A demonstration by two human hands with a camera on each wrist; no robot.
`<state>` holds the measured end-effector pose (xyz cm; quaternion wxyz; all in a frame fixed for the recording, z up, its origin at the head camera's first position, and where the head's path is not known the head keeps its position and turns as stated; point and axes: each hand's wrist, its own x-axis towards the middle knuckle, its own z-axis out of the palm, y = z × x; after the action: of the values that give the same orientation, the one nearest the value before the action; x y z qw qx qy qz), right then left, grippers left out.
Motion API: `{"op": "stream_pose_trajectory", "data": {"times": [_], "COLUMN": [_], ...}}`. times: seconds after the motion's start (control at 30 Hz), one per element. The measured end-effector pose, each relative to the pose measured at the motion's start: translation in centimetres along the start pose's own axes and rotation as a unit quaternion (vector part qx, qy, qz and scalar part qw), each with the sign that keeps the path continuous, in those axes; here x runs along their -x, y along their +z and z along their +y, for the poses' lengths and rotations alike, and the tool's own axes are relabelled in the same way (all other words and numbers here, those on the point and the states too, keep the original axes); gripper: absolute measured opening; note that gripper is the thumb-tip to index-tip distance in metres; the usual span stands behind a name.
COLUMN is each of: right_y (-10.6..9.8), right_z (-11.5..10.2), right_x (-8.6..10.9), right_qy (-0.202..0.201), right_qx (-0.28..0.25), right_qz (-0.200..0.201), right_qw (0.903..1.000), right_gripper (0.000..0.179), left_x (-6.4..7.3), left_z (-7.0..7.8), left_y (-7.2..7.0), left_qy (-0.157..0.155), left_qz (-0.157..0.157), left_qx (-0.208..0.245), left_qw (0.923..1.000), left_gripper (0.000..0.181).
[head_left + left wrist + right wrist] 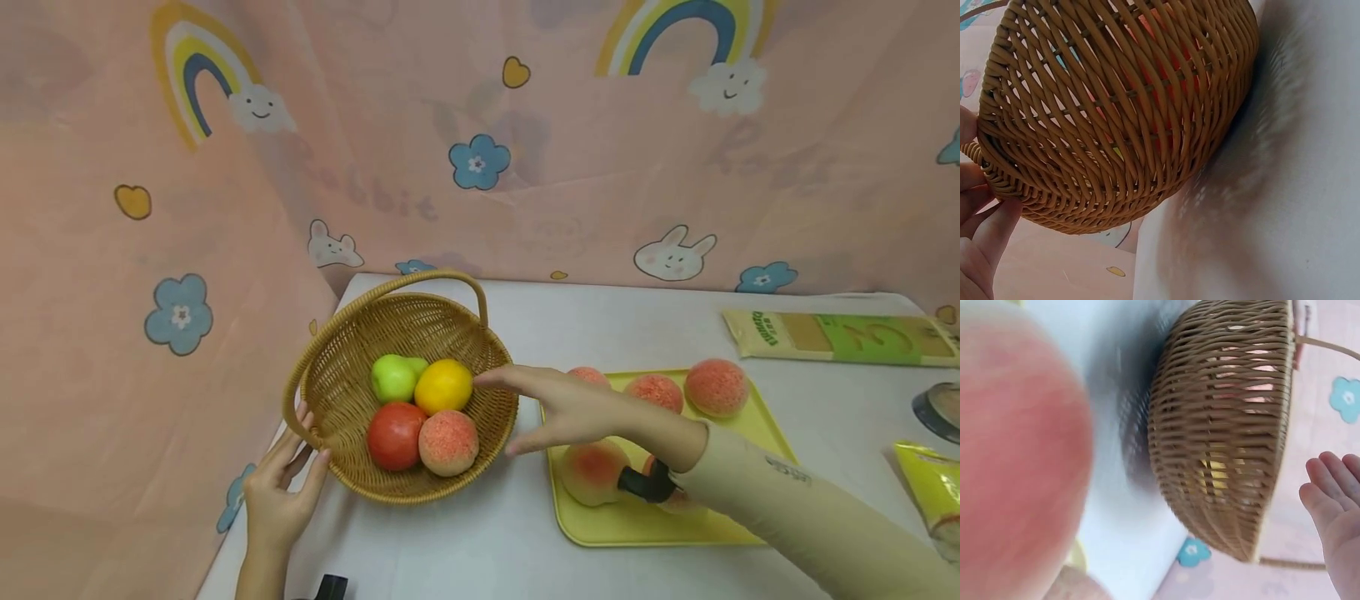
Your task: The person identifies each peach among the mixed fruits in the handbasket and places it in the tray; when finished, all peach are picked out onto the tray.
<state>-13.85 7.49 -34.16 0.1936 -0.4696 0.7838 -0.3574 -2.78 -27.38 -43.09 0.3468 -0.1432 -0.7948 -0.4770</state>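
A brown wicker basket (341, 367) with an arched handle (352, 310) stands on the left of the table. Inside lie a green pear (393, 377), a yellow-orange fruit (444, 387), a red round fruit (395, 436) and a peach (448, 442). My left hand (281, 496) grips the basket's left rim at the handle's foot; thumb and fingertips pinch the wicker in the left wrist view. My right hand (558, 408) hovers at the right rim with fingers extended and nothing in its grasp. In the right wrist view, this hand (1338, 519) is apart from the basket.
A yellow tray (573, 533) beneath my right forearm bears several peaches (717, 387), some partly hidden by the arm. Farther right are a long green-and-tan packet (847, 337), a dark round container (941, 410) and a yellow bag (933, 487). Pink printed cloth (420, 100) hangs behind the table.
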Motion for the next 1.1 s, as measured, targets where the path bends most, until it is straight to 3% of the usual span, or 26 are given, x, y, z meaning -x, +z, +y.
{"op": "stream_pose_trajectory", "data": {"times": [0.23,0.43,0.8,1.1], "right_y": [1.1,2.0,2.2,2.9], "right_z": [0.6,1.0,1.3,1.6], "right_x": [-4.1,-6.3,-8.2,-8.5], "right_qy": [0.027,0.038,0.048,0.055], "right_qx": [0.009,0.034,0.063,0.091], "right_qz": [-0.065,-0.111,-0.164,-0.194], "right_qw": [0.9975,0.9925,0.9832,0.9752], "right_gripper": [0.075,0.075,0.071,0.07], "left_x": [0.0,0.0,0.1,0.0], "left_z": [0.2,0.1,0.0,0.0], "left_y": [-0.1,-0.1,-0.1,0.0], "left_qy": [-0.012,-0.005,-0.004,0.004], "left_qz": [-0.006,-0.003,0.002,-0.002], "left_qx": [-0.003,-0.009,-0.013,-0.004], "left_qw": [0.9999,0.9999,0.9999,1.0], "left_gripper": [0.057,0.057,0.057,0.058]}}
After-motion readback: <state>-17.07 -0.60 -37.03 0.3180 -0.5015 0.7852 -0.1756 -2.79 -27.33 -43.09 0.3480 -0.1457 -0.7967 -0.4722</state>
